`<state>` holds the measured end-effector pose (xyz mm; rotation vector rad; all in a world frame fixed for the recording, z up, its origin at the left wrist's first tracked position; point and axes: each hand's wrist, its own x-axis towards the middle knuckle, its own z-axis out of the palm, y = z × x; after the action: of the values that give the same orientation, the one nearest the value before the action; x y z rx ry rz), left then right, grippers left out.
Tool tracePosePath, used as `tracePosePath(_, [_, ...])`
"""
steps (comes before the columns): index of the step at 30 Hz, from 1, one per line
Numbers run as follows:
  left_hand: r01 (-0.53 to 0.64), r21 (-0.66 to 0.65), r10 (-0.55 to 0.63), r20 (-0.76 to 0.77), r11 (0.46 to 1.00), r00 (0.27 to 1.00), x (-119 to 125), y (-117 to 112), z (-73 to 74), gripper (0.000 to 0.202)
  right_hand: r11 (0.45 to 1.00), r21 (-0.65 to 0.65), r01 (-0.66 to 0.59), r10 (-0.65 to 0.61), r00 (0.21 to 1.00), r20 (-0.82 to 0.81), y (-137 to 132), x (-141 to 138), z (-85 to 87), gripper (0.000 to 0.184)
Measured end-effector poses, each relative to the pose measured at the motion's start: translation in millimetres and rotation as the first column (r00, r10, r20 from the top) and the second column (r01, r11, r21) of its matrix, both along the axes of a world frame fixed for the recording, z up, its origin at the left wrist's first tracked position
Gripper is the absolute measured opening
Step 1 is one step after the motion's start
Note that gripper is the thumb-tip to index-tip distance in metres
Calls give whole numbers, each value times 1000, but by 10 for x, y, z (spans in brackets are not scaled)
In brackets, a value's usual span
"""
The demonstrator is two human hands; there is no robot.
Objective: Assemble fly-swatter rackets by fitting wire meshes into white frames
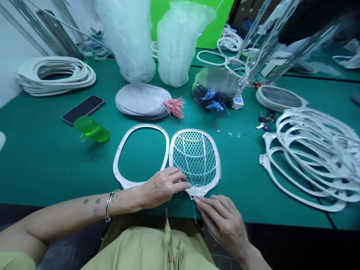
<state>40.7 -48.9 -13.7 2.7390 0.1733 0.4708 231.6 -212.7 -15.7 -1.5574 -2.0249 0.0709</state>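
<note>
A white racket-shaped plastic frame (218, 165) with metal mesh and a curved white grid lies on the table before me. My left hand (168, 183) rests over its lower left rim, thumb and fingers closed at the edge near the neck. At the neck, the fingers of my right hand (223, 219) pinch together on a thin blue wire (195, 213), whose end hangs past the table edge. What lies between the fingertips is partly hidden. Touching the meshed frame on the left is an empty white racket frame (116, 165), partly under my left wrist.
Mesh ovals with red wires (143, 101) and with blue wires (216, 86) lie beyond. White frames are heaped right (315, 157) and stacked left (56, 75). A phone (83, 109), a green plastic object (91, 128), keys (266, 120) and translucent bagged stacks (178, 45) are around.
</note>
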Motion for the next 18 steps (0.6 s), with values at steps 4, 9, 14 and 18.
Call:
tracePosePath(4, [25,47,-22,-67,999,998,-28,-5,-12,35,999,-31,-9,8,1000,-21,26,5,10,29])
tracePosePath(9, [47,103,-28,-183,994,983,7,-19,24,29,995,-93,-25,24,1000,-8,3,41,36,32])
tracePosePath(14, [137,228,-79,-248,964,966,67,-20,174,26,975,-224,5,-34,992,-125,67,57,102,16])
tracePosePath(18, [290,214,-223,-290,933,931,111,63,254,27,882,-432,188,-268,954,-134,342,102,169,17])
